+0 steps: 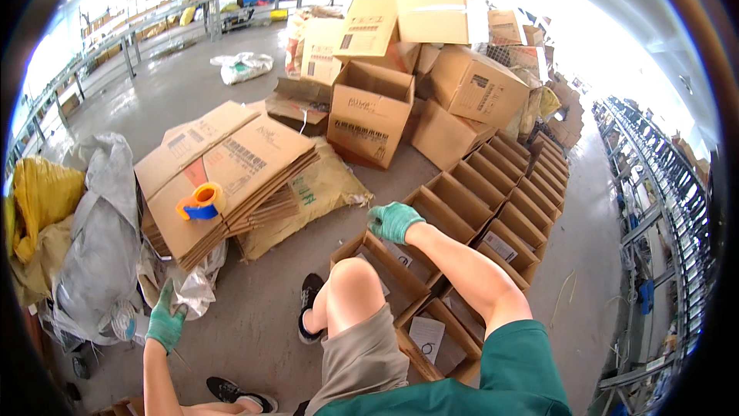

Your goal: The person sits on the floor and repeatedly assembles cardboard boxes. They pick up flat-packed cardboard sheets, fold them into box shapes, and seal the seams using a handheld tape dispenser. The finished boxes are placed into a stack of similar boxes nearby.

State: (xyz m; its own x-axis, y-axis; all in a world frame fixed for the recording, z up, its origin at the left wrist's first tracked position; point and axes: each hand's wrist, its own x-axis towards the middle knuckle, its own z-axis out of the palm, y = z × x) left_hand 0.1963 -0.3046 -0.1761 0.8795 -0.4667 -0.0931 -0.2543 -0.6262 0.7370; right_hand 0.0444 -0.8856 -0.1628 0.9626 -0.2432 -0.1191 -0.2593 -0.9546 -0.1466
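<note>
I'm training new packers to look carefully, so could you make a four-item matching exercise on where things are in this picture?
Column one:
1. Tape dispenser
2. Left hand
3. Right hand
4. Yellow sack

Column two:
A. By the rows of open boxes
B. At the far left, beside grey sheeting
C. On the stack of flattened boxes
D. Next to crumpled clear plastic

Right pairs: 1-C, 2-D, 3-A, 4-B.
</note>
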